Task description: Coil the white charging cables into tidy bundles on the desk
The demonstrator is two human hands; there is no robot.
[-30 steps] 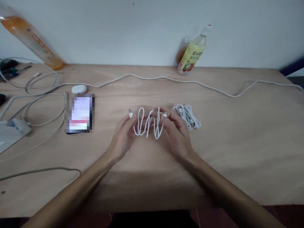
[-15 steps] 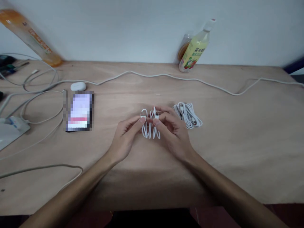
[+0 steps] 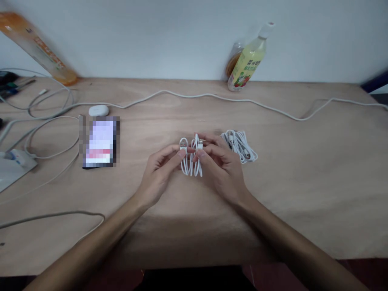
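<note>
Between my hands, above the wooden table [image 3: 303,182], is a looped white USB cable [image 3: 186,169]; whether it is one cable or two I cannot tell. My left hand [image 3: 159,169] pinches a USB plug on its left side, thumb in front. On the other side my right hand [image 3: 226,169] grips a second plug and the loops there, fingers curled behind. Both metal plug ends point away from me. Just beyond my right hand lies a bundle of coiled white cables [image 3: 242,146], with metal plugs showing among the loops.
At left lie a blurred-out phone [image 3: 101,141], a white earbud case [image 3: 98,110] and tangled cables near a white power strip [image 3: 15,169]. A long white cord [image 3: 206,95] crosses the table. By the wall stand an orange bottle [image 3: 45,48] and a yellow-labelled bottle [image 3: 247,64].
The right plug has turned a little in my right hand, and the loops beneath have drawn slightly closer together. Both hands keep their grip in nearly the same place.
</note>
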